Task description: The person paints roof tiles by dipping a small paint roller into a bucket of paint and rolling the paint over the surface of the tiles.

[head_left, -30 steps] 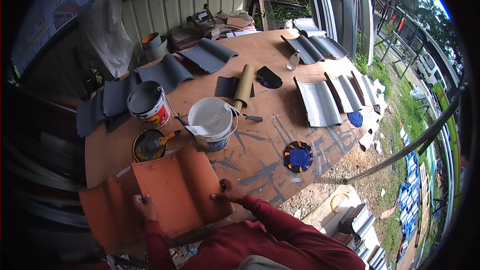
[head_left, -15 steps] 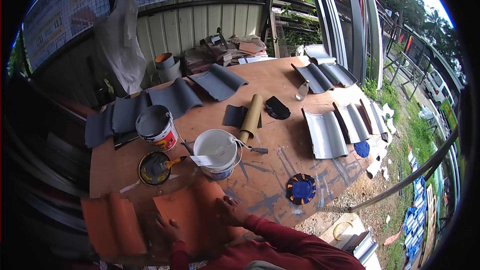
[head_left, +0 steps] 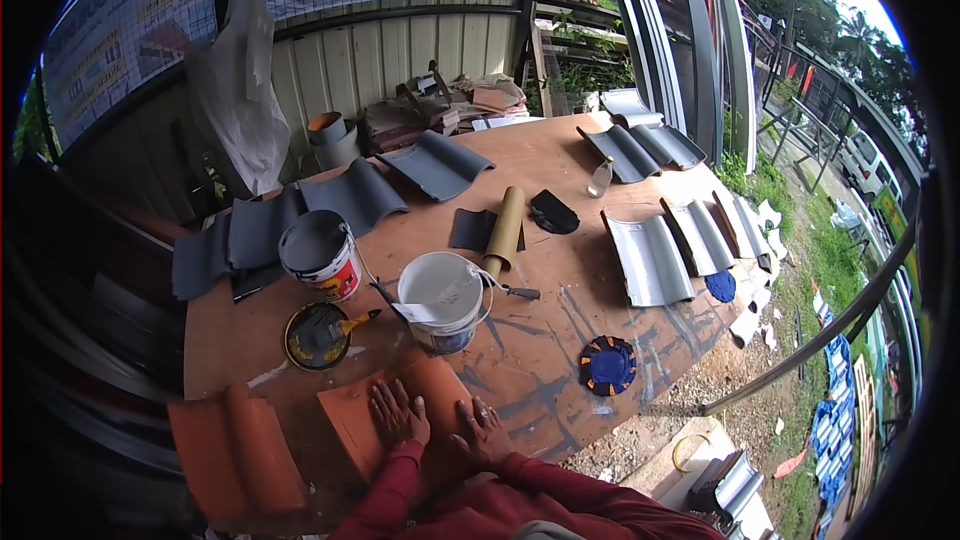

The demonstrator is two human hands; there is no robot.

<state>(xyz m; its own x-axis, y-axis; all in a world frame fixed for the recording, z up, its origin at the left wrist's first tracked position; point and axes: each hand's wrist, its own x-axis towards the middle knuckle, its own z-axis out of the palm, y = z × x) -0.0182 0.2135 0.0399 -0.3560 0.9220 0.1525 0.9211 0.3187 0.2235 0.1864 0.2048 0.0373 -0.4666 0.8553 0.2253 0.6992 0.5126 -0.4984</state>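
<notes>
An orange roof tile [head_left: 350, 415] lies at the table's near edge. My left hand [head_left: 402, 414] rests flat on its upper face, fingers spread. At its right edge is my right hand [head_left: 484, 434], fingers stretched out and touching the tile; nothing is gripped in either. Left of this tile lies a second orange roof tile [head_left: 235, 455]. Just beyond my hands stands a white bucket [head_left: 440, 335] with a flat pale tool across it. Beside that, a paint lid [head_left: 310, 348] smeared with dark paint carries a brush with a yellow handle [head_left: 360, 320].
A pail of grey paint [head_left: 322, 270] stands behind the lid. Grey roof tiles [head_left: 355, 195] line the far left, and silvery tiles [head_left: 648, 255] lie at the right. A cardboard tube [head_left: 506, 225], a glass bottle [head_left: 601, 178] and a blue-stained lid [head_left: 608, 366] are on the wooden table [head_left: 540, 325].
My left hand has moved from the tile's left edge onto its top face and flattened. My right hand has shifted slightly down and right. The tile sits a little further right.
</notes>
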